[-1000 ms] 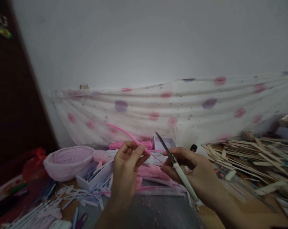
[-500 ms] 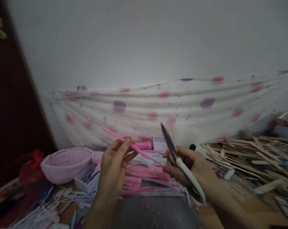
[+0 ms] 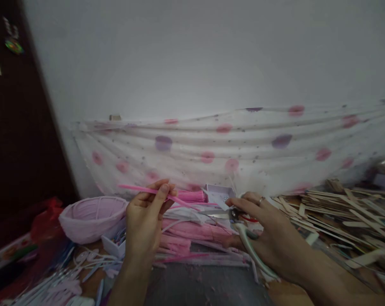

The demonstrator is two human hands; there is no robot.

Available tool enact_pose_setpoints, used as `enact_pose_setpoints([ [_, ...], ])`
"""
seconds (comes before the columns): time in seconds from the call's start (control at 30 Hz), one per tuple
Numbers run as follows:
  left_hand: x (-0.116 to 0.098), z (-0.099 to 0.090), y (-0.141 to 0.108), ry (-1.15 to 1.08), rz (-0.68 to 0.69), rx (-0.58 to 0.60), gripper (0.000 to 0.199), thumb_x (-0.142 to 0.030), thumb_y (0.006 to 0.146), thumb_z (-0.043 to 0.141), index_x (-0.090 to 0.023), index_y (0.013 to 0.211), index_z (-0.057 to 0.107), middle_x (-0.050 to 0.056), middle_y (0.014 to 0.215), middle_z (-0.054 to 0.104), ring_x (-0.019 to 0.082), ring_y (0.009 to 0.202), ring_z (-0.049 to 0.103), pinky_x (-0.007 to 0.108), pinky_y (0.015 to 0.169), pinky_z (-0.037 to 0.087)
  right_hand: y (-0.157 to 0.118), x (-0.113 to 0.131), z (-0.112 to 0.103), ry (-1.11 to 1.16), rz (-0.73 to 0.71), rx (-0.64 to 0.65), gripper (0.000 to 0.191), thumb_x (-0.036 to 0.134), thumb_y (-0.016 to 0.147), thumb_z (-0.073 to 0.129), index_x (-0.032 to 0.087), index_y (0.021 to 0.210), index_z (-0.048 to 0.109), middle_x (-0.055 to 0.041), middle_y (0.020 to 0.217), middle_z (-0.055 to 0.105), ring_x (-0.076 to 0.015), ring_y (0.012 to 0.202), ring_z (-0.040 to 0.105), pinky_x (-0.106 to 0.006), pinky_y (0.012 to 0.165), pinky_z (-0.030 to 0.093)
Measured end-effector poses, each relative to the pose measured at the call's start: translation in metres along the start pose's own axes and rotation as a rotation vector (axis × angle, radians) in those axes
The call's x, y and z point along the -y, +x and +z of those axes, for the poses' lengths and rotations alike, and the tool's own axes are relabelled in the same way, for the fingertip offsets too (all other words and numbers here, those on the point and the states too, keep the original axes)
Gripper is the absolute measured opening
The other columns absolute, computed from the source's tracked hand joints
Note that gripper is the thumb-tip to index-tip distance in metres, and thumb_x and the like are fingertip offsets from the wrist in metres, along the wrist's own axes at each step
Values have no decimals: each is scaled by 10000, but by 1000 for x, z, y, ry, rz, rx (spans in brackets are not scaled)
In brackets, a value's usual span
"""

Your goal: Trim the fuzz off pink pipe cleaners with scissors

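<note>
On the left, we pinch the pink stem [image 3: 137,188] firmly in our left hand [image 3: 147,214], while our right hand [image 3: 270,229], well apart, grips the scissors [image 3: 243,239] steadily.

On the left, a basket [image 3: 93,219], with a small box [image 3: 111,247] just in front and to its right; on the right, a heap of sticks [image 3: 332,204]. Between these, from front to back, a mat [image 3: 192,284], bundles of strips [image 3: 195,229], a bead box [image 3: 214,191] and a cloth [image 3: 192,144] along the wall [image 3: 192,55]. Above the bundles, a loose strip [image 3: 135,187] in the left hand [image 3: 146,221], scissors [image 3: 252,250] in the right hand [image 3: 269,225].
</note>
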State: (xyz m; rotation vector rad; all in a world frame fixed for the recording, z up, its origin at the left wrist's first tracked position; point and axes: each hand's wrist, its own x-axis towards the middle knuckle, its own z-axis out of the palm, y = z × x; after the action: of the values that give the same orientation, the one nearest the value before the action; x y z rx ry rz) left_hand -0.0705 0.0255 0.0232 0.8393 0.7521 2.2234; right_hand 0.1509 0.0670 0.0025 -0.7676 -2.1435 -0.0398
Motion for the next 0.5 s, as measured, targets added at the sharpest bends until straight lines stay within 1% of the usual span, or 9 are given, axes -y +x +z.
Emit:
enact_pose_setpoints([
  [0.1,0,1,-2,5,19,-14,232,-217,570,835,-135,754,720,28,703,725,93,593,668,130,532,529,-1,2,5,-73,-51,34,458,467,735,717,240,1121,625,-65,966,634,-207,838,617,-335,705,504],
  [0.27,2,1,-6,-18,37,-17,214,-220,585,829,-143,753,721,22,715,727,91,606,673,131,557,542,1,2,12,-101,-123,38,447,509,740,701,242,1095,651,-44,865,648,-184,748,612,-302,643,483],
  [0.5,2,2,-6,-46,29,-21,213,-222,582,832,-149,749,722,15,708,727,91,613,677,132,568,546,1,3,12,-91,-137,26,426,516,757,685,235,1077,657,-35,825,641,-176,723,604,-284,623,448],
])
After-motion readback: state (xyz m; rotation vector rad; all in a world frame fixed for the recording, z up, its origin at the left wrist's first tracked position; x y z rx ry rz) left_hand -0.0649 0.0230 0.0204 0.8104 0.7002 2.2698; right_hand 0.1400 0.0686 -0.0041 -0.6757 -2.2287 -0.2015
